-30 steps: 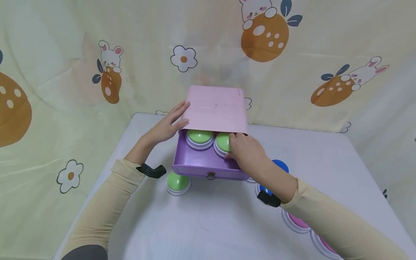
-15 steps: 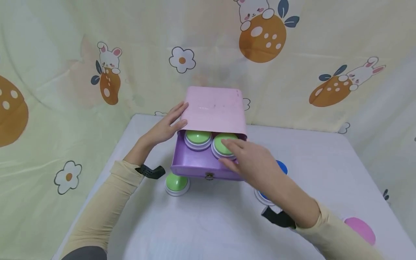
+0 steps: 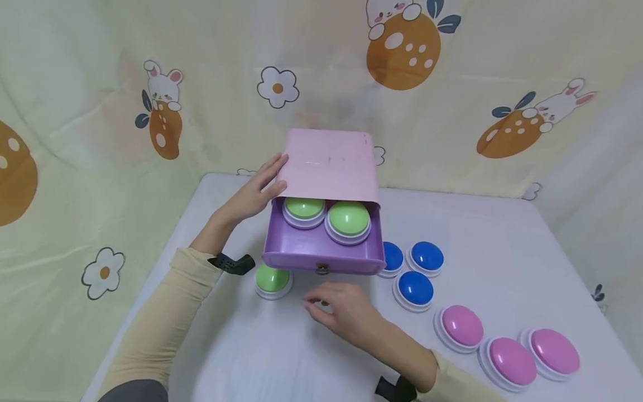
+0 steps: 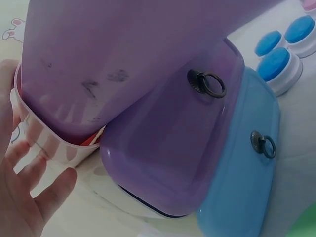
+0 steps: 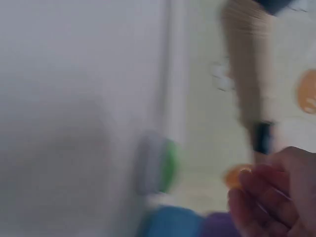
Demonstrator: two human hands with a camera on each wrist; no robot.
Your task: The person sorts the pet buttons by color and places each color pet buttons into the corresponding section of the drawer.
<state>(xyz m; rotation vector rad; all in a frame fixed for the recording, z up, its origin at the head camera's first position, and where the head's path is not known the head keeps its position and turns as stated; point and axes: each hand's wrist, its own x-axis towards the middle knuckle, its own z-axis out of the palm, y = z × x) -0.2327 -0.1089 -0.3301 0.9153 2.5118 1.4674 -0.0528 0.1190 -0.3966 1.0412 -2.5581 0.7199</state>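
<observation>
A pink drawer cabinet (image 3: 326, 164) stands at the back of the table, its purple top drawer (image 3: 296, 245) pulled out. Inside it sit two green push buttons with white bases, one at left (image 3: 304, 207) and one at right (image 3: 349, 218), partly under the cabinet top. My left hand (image 3: 251, 192) rests with extended fingers against the cabinet's left side. In front of the drawer, my right hand (image 3: 346, 312) hovers with loosely bent fingers, holding nothing. A third green button (image 3: 272, 278) lies on the table just left of it. The right wrist view is blurred.
Several blue and pink buttons stand to the right, including a blue one (image 3: 416, 288) and a pink one (image 3: 462, 326). Below the open drawer, the left wrist view shows a closed purple drawer (image 4: 163, 148) and a blue drawer (image 4: 242, 163) with ring pulls.
My right hand has let go of the right green button, left the drawer and moved down and left towards the front. That button now sits slightly further forward. The left hand stays put.
</observation>
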